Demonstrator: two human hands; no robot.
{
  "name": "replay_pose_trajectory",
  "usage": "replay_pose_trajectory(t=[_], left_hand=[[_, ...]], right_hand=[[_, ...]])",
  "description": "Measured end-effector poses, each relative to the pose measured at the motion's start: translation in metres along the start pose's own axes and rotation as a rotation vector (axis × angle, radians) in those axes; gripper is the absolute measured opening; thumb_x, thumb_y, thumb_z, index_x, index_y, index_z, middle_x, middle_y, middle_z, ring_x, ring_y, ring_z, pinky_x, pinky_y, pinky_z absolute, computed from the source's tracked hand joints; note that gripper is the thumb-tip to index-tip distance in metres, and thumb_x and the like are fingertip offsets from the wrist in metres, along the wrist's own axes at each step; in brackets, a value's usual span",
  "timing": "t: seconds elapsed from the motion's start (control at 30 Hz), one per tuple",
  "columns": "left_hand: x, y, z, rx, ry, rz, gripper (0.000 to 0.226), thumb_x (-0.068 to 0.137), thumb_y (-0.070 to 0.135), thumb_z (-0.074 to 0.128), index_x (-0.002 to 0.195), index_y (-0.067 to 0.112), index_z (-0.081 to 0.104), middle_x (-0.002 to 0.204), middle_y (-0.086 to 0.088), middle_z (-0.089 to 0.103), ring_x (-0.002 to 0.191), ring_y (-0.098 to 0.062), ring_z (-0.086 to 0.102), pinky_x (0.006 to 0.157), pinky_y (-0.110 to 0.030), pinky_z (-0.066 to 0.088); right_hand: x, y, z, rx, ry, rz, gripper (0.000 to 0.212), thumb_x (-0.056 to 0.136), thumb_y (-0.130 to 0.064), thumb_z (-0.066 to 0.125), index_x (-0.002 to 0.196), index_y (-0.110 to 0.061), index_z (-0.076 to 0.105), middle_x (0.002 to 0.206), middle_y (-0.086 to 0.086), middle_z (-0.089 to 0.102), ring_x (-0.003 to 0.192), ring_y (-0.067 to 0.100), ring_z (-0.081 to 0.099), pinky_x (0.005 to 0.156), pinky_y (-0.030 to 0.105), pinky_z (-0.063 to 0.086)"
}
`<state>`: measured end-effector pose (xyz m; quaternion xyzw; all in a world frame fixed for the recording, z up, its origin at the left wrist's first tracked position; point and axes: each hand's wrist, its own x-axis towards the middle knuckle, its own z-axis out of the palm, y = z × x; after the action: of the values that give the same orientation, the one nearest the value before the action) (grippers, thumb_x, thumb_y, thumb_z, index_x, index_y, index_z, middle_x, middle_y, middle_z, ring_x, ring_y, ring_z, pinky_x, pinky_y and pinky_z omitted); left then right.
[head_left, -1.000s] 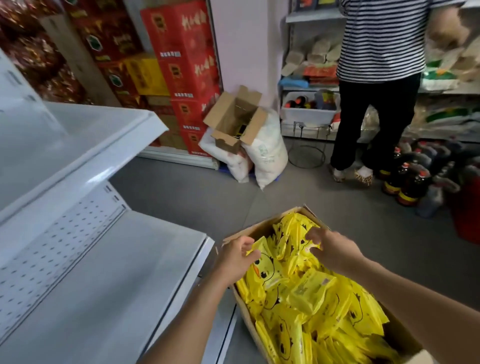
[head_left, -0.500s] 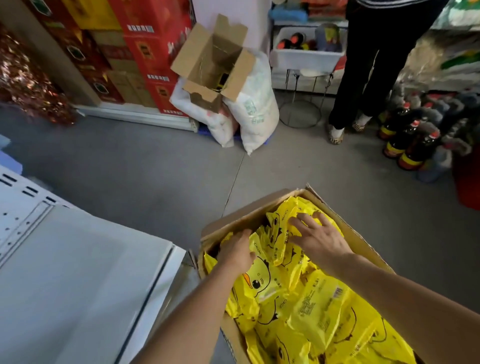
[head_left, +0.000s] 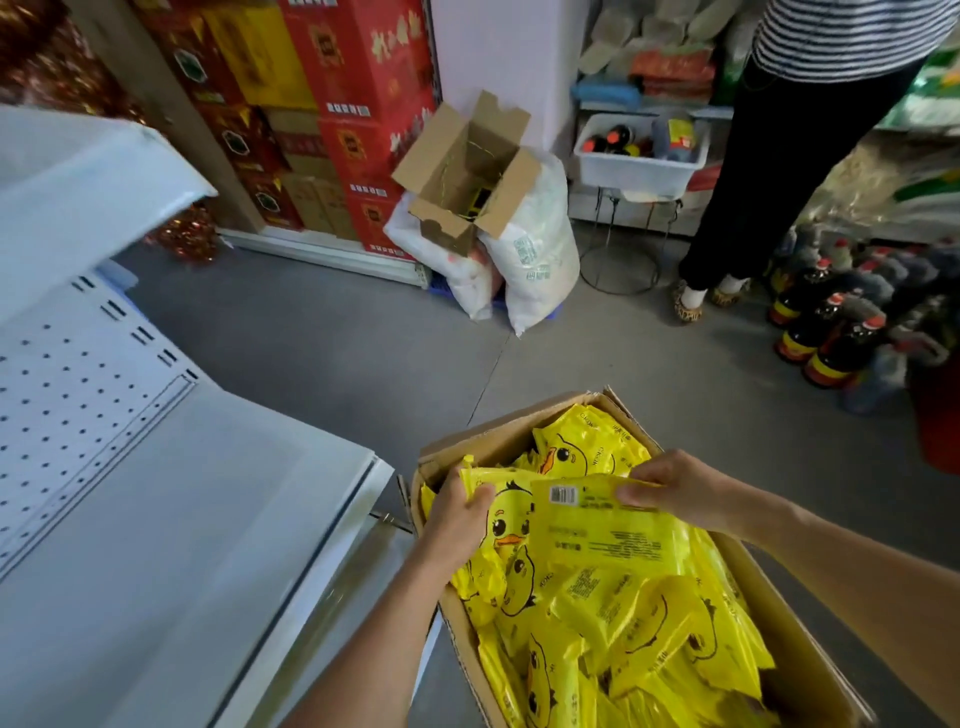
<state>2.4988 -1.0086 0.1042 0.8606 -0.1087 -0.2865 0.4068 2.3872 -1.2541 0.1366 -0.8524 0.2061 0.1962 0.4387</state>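
While both hands work inside the box (head_left: 493, 434), which stands on the floor (head_left: 363, 338) just beside the shelf (head_left: 208, 519) and is filled with yellow duck packets (head_left: 623, 623), each holds one of them. The left hand (head_left: 465, 519) has its fingers curled over the left end of a face-up packet (head_left: 511, 525), duck print showing, near the box's left wall. The right hand (head_left: 675, 488) pinches the upper right edge of a back-up packet (head_left: 608, 530), barcode and small print showing, between thumb and fingers. That packet lies across the box, its long axis running left to right between the two hands. Its left part overlaps the face-up one, so the two touch. Both sit toward the far end of the box, on top of the rest; I cannot tell whether they are lifted free of the packets beneath. What the coming move turns on, as I judge it, is that the shelf lies to the left of the box, its front lip close to the box's left wall. The left hand is the nearer one and would need only a short swing outward, whereas the right would have to carry its packet across the whole width of the box. Beyond the box a person (head_left: 831, 36) in a striped top stands by dark bottles (head_left: 821, 332), well apart from the work.
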Motion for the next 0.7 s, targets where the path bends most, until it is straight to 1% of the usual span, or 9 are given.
replay_pose_trajectory(t=[0.07,0.17,0.23,0.33,0.4,0.43,0.5,0.6,0.7], left_hand=[[-0.033,0.010,-0.003,-0.174,0.030,-0.047,0.050,0.101,0.033,0.044,0.147,0.015,0.032,0.147,-0.001,0.040,0.133,-0.020,0.040,0.102,-0.028,0.032],[-0.081,0.031,-0.002,-0.340,0.239,-0.080,0.045,0.103,0.033,0.041,0.144,0.014,0.034,0.146,-0.008,0.040,0.123,-0.019,0.043,0.095,-0.031,0.035],[-0.108,0.044,-0.001,-0.349,0.372,-0.020,0.037,0.104,0.028,0.039,0.139,0.019,0.036,0.140,-0.009,0.045,0.131,-0.024,0.043,0.098,-0.028,0.035],[-0.148,0.068,0.005,-0.352,0.470,0.133,0.007,0.103,0.025,0.041,0.110,0.024,0.041,0.108,-0.001,0.054,0.096,-0.008,0.056,0.075,-0.019,0.037],[-0.164,0.077,0.014,-0.371,0.474,0.189,0.025,0.099,0.038,0.044,0.113,0.017,0.046,0.102,-0.003,0.060,0.091,-0.008,0.058,0.081,-0.028,0.045],[-0.170,0.080,0.018,-0.392,0.466,0.179,0.042,0.094,0.048,0.045,0.121,0.016,0.047,0.110,-0.004,0.063,0.101,-0.013,0.060,0.091,-0.036,0.047],[-0.186,0.086,0.020,-0.551,0.454,0.102,0.061,0.083,0.061,0.048,0.132,0.025,0.048,0.129,-0.002,0.061,0.119,-0.020,0.057,0.101,-0.051,0.045],[-0.205,0.092,0.010,-1.006,0.338,-0.011,0.064,0.071,0.068,0.062,0.123,0.030,0.061,0.125,-0.008,0.065,0.113,-0.031,0.063,0.088,-0.061,0.051],[-0.242,0.107,-0.003,-1.158,0.282,0.041,0.073,0.074,0.077,0.056,0.128,0.027,0.059,0.123,-0.007,0.066,0.110,-0.030,0.065,0.081,-0.053,0.056]], right_hand=[[-0.015,-0.007,-0.002,0.077,0.038,-0.027,0.024,0.085,-0.041,0.066,0.075,-0.022,0.074,0.067,-0.005,0.067,0.064,0.005,0.057,0.062,0.022,0.043],[-0.043,-0.028,-0.007,0.158,0.184,-0.061,0.031,0.084,-0.043,0.070,0.077,-0.012,0.075,0.077,0.023,0.066,0.065,0.017,0.054,0.064,0.030,0.041],[-0.061,-0.048,-0.008,0.084,0.293,-0.070,0.038,0.085,-0.038,0.069,0.070,-0.003,0.067,0.060,0.018,0.055,0.056,0.016,0.047,0.056,0.027,0.036],[-0.099,-0.091,-0.002,-0.134,0.409,-0.123,0.036,0.088,-0.032,0.060,0.063,-0.008,0.052,0.055,0.003,0.044,0.051,0.018,0.045,0.047,0.026,0.032],[-0.117,-0.117,0.007,-0.043,0.359,-0.157,0.031,0.091,-0.031,0.055,0.067,-0.011,0.052,0.058,0.004,0.047,0.050,0.021,0.053,0.050,0.029,0.047],[-0.127,-0.130,0.012,0.092,0.297,-0.154,0.030,0.093,-0.033,0.053,0.072,-0.011,0.054,0.063,0.006,0.048,0.050,0.024,0.056,0.056,0.038,0.056],[-0.149,-0.154,0.016,0.314,0.152,-0.095,0.043,0.096,-0.046,0.045,0.089,-0.007,0.062,0.077,0.011,0.056,0.064,0.031,0.062,0.071,0.049,0.058],[-0.175,-0.174,0.015,0.302,0.077,-0.142,0.052,0.098,-0.048,0.040,0.097,-0.005,0.068,0.091,0.012,0.066,0.074,0.025,0.061,0.072,0.034,0.054],[-0.204,-0.176,0.017,0.177,0.034,-0.393,0.023,0.096,-0.011,0.048,0.098,-0.003,0.069,0.086,0.008,0.059,0.064,0.012,0.052,0.064,0.023,0.046]])
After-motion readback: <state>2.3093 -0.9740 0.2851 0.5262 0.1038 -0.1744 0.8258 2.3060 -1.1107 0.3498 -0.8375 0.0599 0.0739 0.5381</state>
